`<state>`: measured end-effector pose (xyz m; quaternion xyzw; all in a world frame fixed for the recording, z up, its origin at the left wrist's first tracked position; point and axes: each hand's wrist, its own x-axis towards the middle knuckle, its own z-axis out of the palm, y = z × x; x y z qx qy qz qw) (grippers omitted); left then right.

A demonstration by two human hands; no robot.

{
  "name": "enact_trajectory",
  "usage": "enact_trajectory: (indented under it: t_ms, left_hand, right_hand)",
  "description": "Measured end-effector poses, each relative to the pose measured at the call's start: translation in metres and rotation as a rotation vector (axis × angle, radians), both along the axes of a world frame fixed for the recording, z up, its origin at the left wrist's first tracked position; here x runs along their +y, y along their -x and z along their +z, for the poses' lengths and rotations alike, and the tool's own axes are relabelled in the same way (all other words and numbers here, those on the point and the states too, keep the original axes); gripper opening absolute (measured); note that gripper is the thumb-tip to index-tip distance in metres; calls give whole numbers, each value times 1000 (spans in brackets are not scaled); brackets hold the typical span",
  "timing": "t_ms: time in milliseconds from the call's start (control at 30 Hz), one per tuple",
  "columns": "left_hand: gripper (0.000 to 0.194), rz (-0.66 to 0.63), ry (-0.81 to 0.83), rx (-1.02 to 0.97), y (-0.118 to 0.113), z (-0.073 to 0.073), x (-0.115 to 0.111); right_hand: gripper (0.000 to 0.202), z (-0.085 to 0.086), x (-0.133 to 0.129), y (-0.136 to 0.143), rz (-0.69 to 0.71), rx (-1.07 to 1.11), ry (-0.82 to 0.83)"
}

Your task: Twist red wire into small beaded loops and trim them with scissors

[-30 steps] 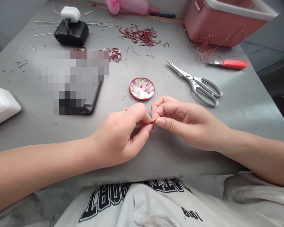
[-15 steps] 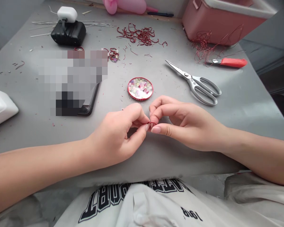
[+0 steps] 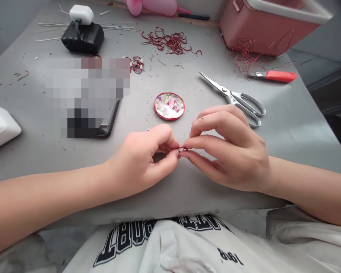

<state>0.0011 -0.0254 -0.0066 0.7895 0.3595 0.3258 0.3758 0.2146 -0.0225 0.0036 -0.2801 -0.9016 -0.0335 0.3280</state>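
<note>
My left hand (image 3: 149, 157) pinches a small piece of dark red cord (image 3: 183, 148) between thumb and forefinger, low over the table's near side. From the right, my right hand (image 3: 227, 148) has thumb and forefinger closed at the cord's other end, its remaining fingers lifted and curled. Most of the cord is hidden by the fingertips. Just beyond the hands lies a round red-rimmed lid (image 3: 155, 113) holding pastel beads (image 3: 169, 104). Scissors (image 3: 226, 92) lie behind my right hand, which covers part of one handle.
A phone (image 3: 111, 125), partly blurred out, lies left. Cut red cords (image 3: 169, 41) are piled at the back, near red cord-and-bead pieces (image 3: 136, 64). A red-handled cutter (image 3: 280, 76), tangled red thread (image 3: 244, 57) and a pink bin (image 3: 261, 32) stand right. A black case (image 3: 82, 40) sits back left.
My right hand has turned and raised its outer fingers, its thumb and forefinger still at the cord. My left hand keeps nearly the same pinch and place.
</note>
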Motion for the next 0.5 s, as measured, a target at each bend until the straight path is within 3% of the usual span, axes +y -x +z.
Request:
enact_trajectory:
  t_ms: [200,367,500]
  left_hand:
    - [11,-7,49,-54,-1,2,0]
    - [12,-13,180,-121,-2,1,0]
    - [11,-19,255,-140,-3,2,-1]
  right_hand:
    - [16,-4,4,-6,-42,-7,16]
    - [15,-7,7,-11,107,1,-208]
    - [11,-8,11,-12,108,18,92]
